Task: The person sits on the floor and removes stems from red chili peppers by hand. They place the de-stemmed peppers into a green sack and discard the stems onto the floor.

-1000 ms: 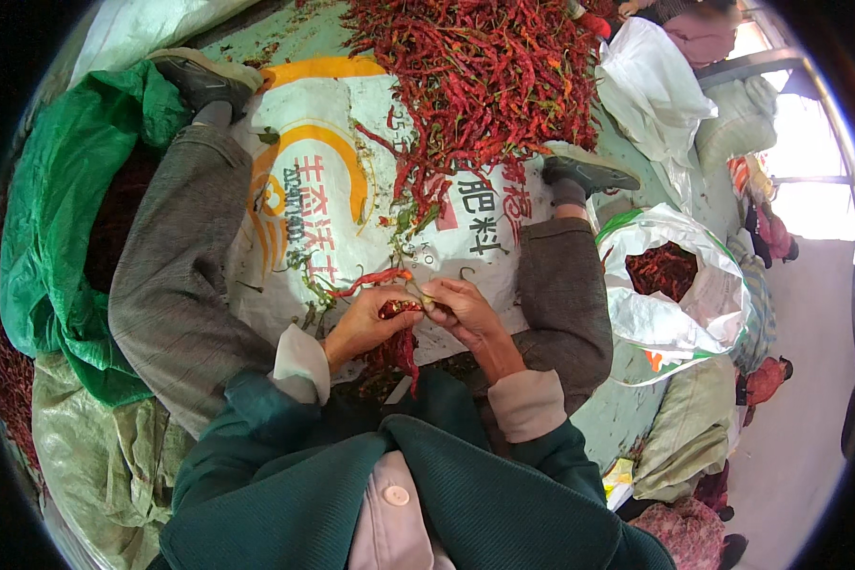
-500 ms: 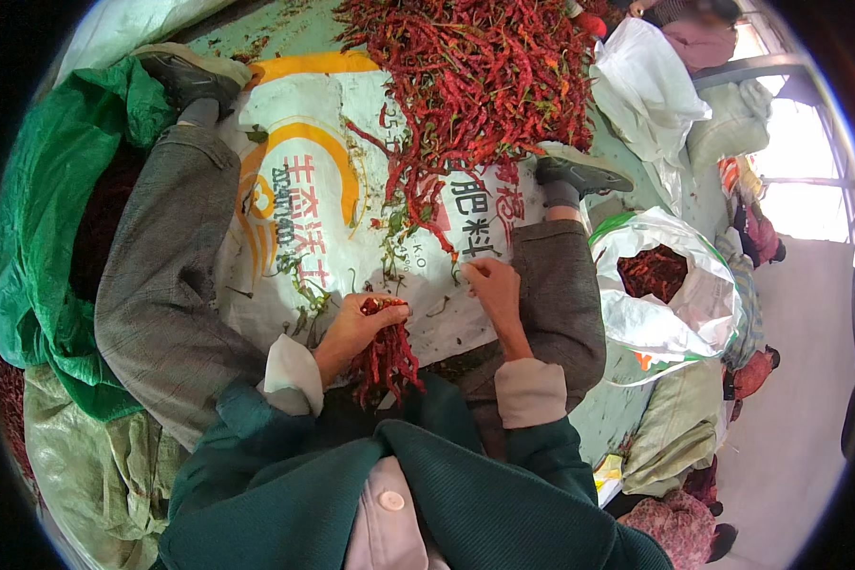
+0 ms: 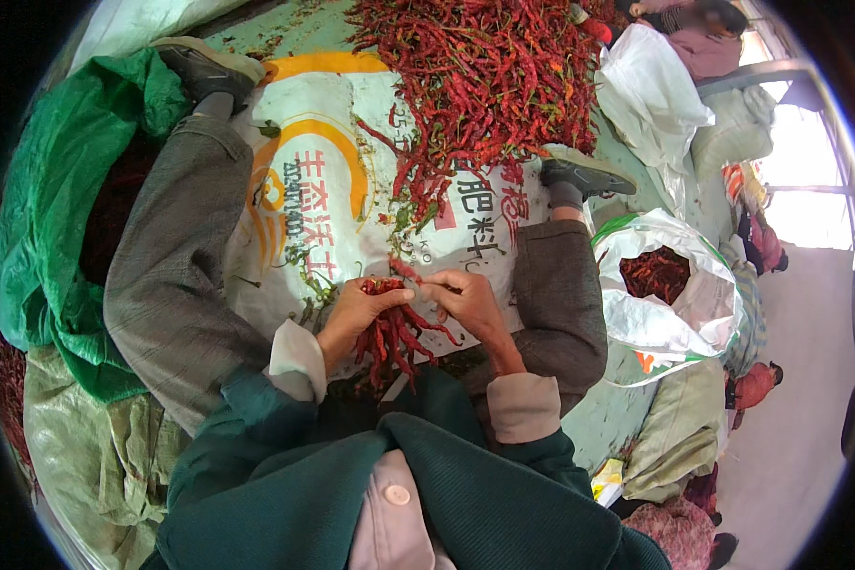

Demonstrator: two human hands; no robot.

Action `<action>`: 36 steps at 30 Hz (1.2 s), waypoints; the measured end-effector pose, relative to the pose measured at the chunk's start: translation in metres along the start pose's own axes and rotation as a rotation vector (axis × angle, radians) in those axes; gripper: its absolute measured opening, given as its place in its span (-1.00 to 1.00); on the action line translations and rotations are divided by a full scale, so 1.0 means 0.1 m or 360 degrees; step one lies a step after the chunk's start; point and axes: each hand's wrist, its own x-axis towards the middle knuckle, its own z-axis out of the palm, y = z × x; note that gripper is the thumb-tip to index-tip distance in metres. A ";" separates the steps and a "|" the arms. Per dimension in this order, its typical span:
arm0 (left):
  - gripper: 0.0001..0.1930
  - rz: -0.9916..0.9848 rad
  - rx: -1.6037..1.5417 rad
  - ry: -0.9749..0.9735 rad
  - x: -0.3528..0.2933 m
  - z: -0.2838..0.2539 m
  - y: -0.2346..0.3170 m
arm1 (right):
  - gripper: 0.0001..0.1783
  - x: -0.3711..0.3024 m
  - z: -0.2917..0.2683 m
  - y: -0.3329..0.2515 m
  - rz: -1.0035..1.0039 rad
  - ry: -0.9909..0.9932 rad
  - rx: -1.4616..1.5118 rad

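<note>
My left hand is closed around a bunch of long red chili peppers, which fan out below the fingers over my lap. Beside it, my right hand pinches a single red chili pepper, slightly blurred, just above the bunch. Both hands are close together over a white printed sack spread flat between my legs. Bits of green stem are scattered on the sack near my left hand. Beyond them lies a large heap of red chili peppers that spills onto the sack's far part.
On my right stands an open white bag with red chilies inside. A green sack and a pale woven sack sit on my left. More white and beige sacks line the right, where other people sit.
My right hand has moved left from the sack's right part to beside my left hand, bringing a red chili pepper. The bunch in my left hand now fans out more to the right.
</note>
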 end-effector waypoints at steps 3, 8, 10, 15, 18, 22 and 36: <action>-0.79 0.0042 0.0012 -0.0091 -0.02 0.01 0.02 | -0.85 -0.03 0.02 0.01 -0.0177 -0.0134 -0.0068; -0.82 0.0118 -0.0024 -0.0167 -0.05 -0.03 0.03 | -0.86 -0.07 0.04 -0.07 -0.0248 -0.0184 -0.0166; -0.83 0.0124 -0.0002 -0.0164 -0.06 -0.06 0.04 | -0.86 -0.10 0.10 -0.11 -0.0363 -0.0063 -0.0312; -0.83 0.0369 0.0495 -0.0142 -0.04 -0.07 -0.03 | -0.86 -0.14 0.15 0.02 -0.0759 0.0021 -0.0836; -0.82 0.0279 0.0457 -0.0251 0.01 -0.13 -0.06 | -0.87 -0.10 0.08 0.05 -0.0365 -0.0249 -0.0294; -0.83 0.0031 -0.0015 -0.0397 -0.05 -0.06 0.02 | -0.87 -0.08 -0.01 0.16 0.0166 -0.0645 0.0640; -0.82 0.0358 -0.0928 0.0180 -0.53 -0.42 1.29 | -0.88 -0.14 -0.08 0.49 0.0043 0.0208 0.1666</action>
